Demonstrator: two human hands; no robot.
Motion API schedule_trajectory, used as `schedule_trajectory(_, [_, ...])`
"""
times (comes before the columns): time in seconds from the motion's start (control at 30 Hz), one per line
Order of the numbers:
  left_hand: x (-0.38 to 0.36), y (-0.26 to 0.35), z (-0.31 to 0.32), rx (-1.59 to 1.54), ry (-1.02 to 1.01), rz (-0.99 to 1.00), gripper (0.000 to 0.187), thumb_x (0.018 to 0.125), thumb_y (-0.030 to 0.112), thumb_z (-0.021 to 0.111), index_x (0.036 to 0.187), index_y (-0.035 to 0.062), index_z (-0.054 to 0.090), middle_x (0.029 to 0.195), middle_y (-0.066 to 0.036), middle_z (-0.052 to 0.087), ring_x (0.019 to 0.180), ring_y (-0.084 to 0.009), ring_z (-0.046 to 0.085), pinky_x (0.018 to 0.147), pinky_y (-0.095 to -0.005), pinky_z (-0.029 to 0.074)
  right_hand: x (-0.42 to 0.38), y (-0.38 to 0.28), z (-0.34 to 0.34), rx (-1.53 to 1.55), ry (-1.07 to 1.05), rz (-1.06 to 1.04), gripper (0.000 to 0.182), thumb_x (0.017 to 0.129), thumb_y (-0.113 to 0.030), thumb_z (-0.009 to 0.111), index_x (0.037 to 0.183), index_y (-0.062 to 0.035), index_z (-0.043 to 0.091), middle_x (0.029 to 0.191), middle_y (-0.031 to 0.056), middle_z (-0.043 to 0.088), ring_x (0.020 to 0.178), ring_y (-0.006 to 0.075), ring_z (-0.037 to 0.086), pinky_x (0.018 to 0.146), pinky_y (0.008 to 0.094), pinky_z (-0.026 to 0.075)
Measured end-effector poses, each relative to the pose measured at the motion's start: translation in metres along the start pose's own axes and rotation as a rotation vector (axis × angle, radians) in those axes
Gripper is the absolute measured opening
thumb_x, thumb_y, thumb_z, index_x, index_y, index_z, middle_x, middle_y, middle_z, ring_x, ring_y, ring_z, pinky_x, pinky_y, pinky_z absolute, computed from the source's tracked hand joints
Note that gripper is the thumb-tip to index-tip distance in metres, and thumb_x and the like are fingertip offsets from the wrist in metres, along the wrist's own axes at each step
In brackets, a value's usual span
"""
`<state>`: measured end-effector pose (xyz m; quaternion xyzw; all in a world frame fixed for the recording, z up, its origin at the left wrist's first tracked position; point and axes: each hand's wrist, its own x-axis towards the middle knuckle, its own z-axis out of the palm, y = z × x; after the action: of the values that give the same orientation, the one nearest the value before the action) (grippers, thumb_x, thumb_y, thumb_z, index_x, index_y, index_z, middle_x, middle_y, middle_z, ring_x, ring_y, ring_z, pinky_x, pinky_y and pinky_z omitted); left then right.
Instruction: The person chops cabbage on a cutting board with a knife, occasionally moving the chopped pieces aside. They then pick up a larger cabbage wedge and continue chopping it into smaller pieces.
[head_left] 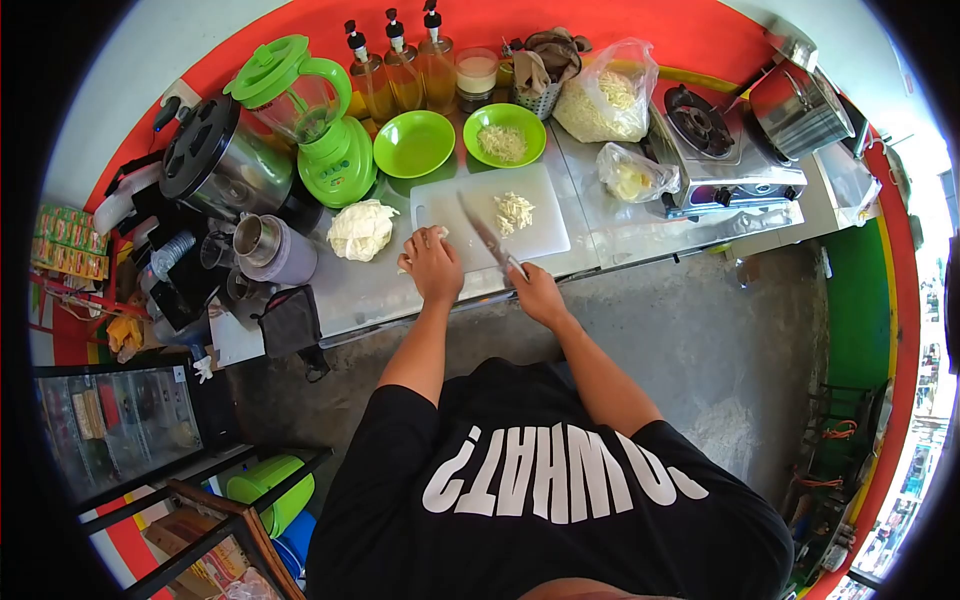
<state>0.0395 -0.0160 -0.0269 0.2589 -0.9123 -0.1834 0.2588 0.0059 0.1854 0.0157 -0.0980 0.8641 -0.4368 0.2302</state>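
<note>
My right hand (540, 295) is closed round the handle of a kitchen knife (484, 233). Its blade points away from me over a white cutting board (545, 238). At the board's left end, my left hand (434, 267) is closed over a pale piece of cabbage (443, 232), mostly hidden under the fingers. Chopped pale strips (514, 213) lie heaped on the board, right of the blade. Left of my left hand, a pale cabbage (361, 230) rests on the metal counter. Behind the board, a green bowl (470, 150) holds fine pale shreds (502, 143); another green bowl (414, 145) stands beside it.
A green blender (336, 160) and several pump bottles (402, 70) line the back. Plastic bags (605, 100) of pale shreds and a smaller bag (634, 175) are at right, near a gas stove (735, 180) with a steel pot (800, 110). A grey jug (275, 250) stands left.
</note>
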Motion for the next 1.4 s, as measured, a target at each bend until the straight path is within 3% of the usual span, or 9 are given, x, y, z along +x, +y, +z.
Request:
schedule_trajectory(0.1, [0.001,-0.001,0.002,-0.002,0.029,0.009,0.024,0.09,0.01,0.061,0.112,0.0161,0.059,0.118,-0.006,0.058,0.117,-0.0293,0.049,0.099,-0.0495,0.03,-0.001,0.01,0.009,-0.006,-0.086,-0.088,0.042,0.102,-0.037,0.058,0.097,0.0043,0.066,0.083,0.0289,0.067,0.081,0.0492,0.065,0.074,0.0524,0.049])
schedule_trajectory(0.23, [0.0,-0.003,0.001,-0.007,0.015,0.013,0.024,0.089,0.01,0.061,0.113,0.0156,0.059,0.118,-0.006,0.057,0.117,-0.0297,0.049,0.1,-0.0506,0.03,0.003,0.019,0.011,-0.003,-0.03,-0.064,0.041,0.102,-0.036,0.058,0.098,0.0043,0.066,0.084,0.0296,0.068,0.084,0.0498,0.066,0.076,0.0538,0.049])
schedule_trajectory(0.3, [0.001,-0.004,0.001,-0.005,-0.005,0.112,0.023,0.09,0.01,0.062,0.113,0.0147,0.061,0.117,-0.006,0.058,0.116,-0.0305,0.05,0.1,-0.0509,0.032,0.01,0.021,0.012,-0.031,0.155,-0.055,0.041,0.102,-0.035,0.056,0.1,0.0043,0.065,0.086,0.0312,0.069,0.088,0.0508,0.067,0.079,0.0571,0.049])
schedule_trajectory(0.5, [0.004,-0.003,0.0,-0.153,-0.081,0.362,0.021,0.089,0.012,0.064,0.109,0.0132,0.068,0.113,-0.005,0.062,0.111,-0.029,0.055,0.095,-0.0455,0.039,0.009,0.008,0.016,-0.194,0.189,-0.11,0.033,0.104,-0.029,0.055,0.11,0.0033,0.056,0.09,0.0341,0.069,0.089,0.0549,0.065,0.081,0.0608,0.05])
schedule_trajectory(0.63, [0.004,-0.002,0.0,-0.165,-0.104,0.345,0.019,0.088,0.012,0.066,0.106,0.0129,0.071,0.113,-0.003,0.064,0.11,-0.0275,0.057,0.094,-0.0444,0.04,0.0,-0.011,0.027,-0.194,0.132,-0.154,0.031,0.104,-0.027,0.054,0.114,0.003,0.052,0.09,0.034,0.069,0.086,0.0553,0.066,0.078,0.0617,0.05])
schedule_trajectory(0.73, [0.003,-0.002,-0.001,-0.186,-0.095,0.367,0.021,0.086,0.01,0.066,0.106,0.0137,0.073,0.111,-0.001,0.064,0.109,-0.0262,0.057,0.094,-0.0444,0.039,-0.008,-0.033,0.024,-0.277,0.017,-0.066,0.031,0.105,-0.026,0.053,0.115,0.0036,0.049,0.092,0.0332,0.069,0.088,0.0541,0.067,0.079,0.0613,0.052])
schedule_trajectory(0.9, [0.002,-0.002,-0.007,-0.135,-0.091,0.395,0.03,0.084,0.009,0.066,0.111,0.0183,0.075,0.109,0.001,0.061,0.109,-0.0232,0.055,0.094,-0.0434,0.038,-0.001,-0.044,0.019,-0.463,-0.102,-0.042,0.032,0.106,-0.025,0.051,0.116,0.005,0.046,0.096,0.0328,0.071,0.094,0.0507,0.07,0.084,0.0561,0.056])
schedule_trajectory(1.2, [0.003,-0.003,-0.006,-0.168,-0.145,0.375,0.031,0.084,0.009,0.065,0.112,0.018,0.075,0.11,-0.002,0.06,0.11,-0.026,0.054,0.093,-0.0436,0.039,-0.003,-0.043,0.035,-0.454,-0.104,0.076,0.031,0.107,-0.026,0.05,0.115,0.0039,0.046,0.102,0.0323,0.071,0.099,0.0494,0.07,0.088,0.0544,0.056])
schedule_trajectory(1.4, [0.003,-0.003,-0.006,-0.132,-0.175,0.37,0.031,0.086,0.009,0.063,0.113,0.017,0.074,0.112,-0.002,0.061,0.11,-0.027,0.054,0.092,-0.0434,0.04,0.008,-0.047,0.03,-0.46,-0.08,-0.013,0.034,0.107,-0.03,0.049,0.113,0.0032,0.045,0.099,0.0348,0.07,0.096,0.0517,0.069,0.086,0.0584,0.054])
